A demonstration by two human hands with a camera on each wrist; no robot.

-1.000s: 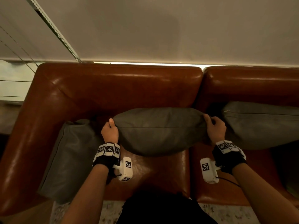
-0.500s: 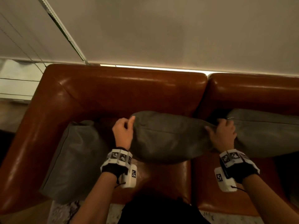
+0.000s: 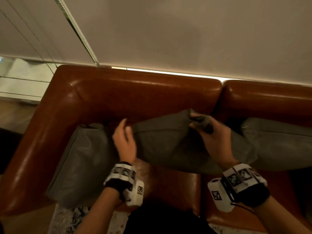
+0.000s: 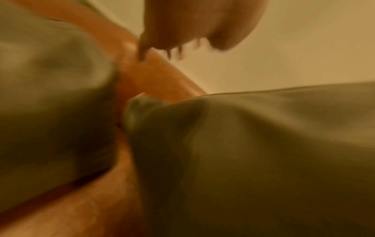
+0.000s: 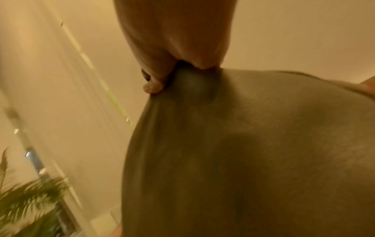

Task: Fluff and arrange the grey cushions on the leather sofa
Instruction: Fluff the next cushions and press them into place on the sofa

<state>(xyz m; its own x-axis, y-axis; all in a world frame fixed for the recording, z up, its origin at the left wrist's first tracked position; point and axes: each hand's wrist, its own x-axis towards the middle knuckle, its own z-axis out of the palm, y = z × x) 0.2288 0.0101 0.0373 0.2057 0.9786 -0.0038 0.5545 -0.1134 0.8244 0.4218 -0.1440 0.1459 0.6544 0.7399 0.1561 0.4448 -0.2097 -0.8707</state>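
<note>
Three grey cushions lie on the brown leather sofa (image 3: 138, 98). The middle cushion (image 3: 168, 146) leans against the backrest. My right hand (image 3: 199, 122) pinches a bunch of fabric at its top edge, and the right wrist view shows the fingers (image 5: 158, 75) curled on that fabric of the cushion (image 5: 253, 160). My left hand (image 3: 125, 130) hovers at the cushion's left end with relaxed fingers and holds nothing. The blurred left wrist view has the fingers (image 4: 182, 32) in the air above the gap between the left cushion (image 4: 50, 104) and the middle cushion (image 4: 263, 152).
The left cushion (image 3: 81, 162) slumps against the sofa's left armrest (image 3: 33, 149). The right cushion (image 3: 278, 142) overlaps the middle one's right end. A roller blind (image 3: 185, 31) hangs behind the sofa. A patterned rug (image 3: 72, 220) lies in front, and a plant (image 5: 30, 200) stands off to the left.
My right hand has moved from the middle cushion's right end to its top edge and bunched the fabric there. My left hand has let go of the left end.
</note>
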